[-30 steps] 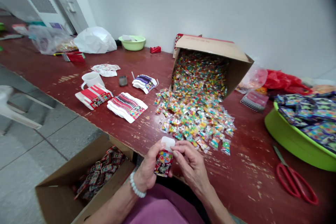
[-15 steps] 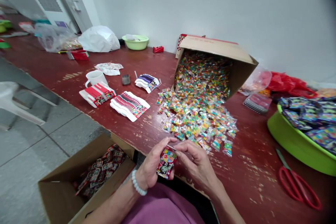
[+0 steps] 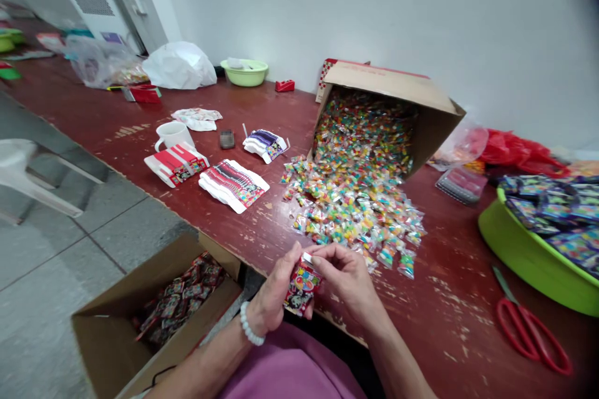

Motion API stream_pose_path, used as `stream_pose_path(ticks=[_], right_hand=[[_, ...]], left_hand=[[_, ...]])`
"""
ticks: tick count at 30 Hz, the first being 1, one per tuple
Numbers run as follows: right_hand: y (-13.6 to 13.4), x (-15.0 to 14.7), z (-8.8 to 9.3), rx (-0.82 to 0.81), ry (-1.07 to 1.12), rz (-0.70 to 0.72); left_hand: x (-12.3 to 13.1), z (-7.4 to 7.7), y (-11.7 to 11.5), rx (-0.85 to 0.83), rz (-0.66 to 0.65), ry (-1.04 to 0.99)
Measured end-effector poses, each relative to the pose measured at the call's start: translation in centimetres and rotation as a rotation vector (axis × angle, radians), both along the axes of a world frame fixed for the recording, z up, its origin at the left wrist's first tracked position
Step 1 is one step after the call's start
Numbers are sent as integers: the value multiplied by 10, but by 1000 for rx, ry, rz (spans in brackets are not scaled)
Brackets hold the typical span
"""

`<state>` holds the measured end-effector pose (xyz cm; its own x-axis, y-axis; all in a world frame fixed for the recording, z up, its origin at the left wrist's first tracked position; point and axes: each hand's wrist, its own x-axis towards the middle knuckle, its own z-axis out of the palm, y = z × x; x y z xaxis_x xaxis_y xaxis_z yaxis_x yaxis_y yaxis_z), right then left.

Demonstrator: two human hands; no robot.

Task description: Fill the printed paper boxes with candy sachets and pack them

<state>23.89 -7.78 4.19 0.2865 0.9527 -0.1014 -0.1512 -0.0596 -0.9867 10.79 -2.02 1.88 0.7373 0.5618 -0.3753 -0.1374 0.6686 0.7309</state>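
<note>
A small printed candy box [image 3: 302, 288], black and red with colourful dots, is held upright at the table's front edge. My left hand [image 3: 276, 292], with a beaded bracelet at the wrist, is closed around its side and back. Fingers of my right hand [image 3: 346, 271] pinch the white flap [image 3: 307, 257] at the box's top. Just beyond lie many clear packets of coloured candy [image 3: 355, 218], spilling from a tipped cardboard carton [image 3: 437, 131]. A fanned stack of flat red and white boxes [image 3: 233, 186] rests to the left.
An open carton [image 3: 107, 336] of finished-looking small boxes stands below the table at left. Red-handled scissors [image 3: 528, 330] and a green basin [image 3: 528, 262] of dark packs are at right. A white mug [image 3: 174, 135], red boxes [image 3: 176, 164] and purple boxes [image 3: 264, 144] sit farther left.
The white flap at the box's top now shows between my right fingers. Both hands and the box have shifted slightly to the right.
</note>
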Motion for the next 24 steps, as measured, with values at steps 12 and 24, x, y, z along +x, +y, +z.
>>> stream_pose_path(ticks=[12,24], right_hand=[[-12,-13,-23,323,-726,33],[12,-38,-39,340,-946,119]], left_hand=[[-1,6,10,-252,99,-93],[-20,1,9,9,299,14]])
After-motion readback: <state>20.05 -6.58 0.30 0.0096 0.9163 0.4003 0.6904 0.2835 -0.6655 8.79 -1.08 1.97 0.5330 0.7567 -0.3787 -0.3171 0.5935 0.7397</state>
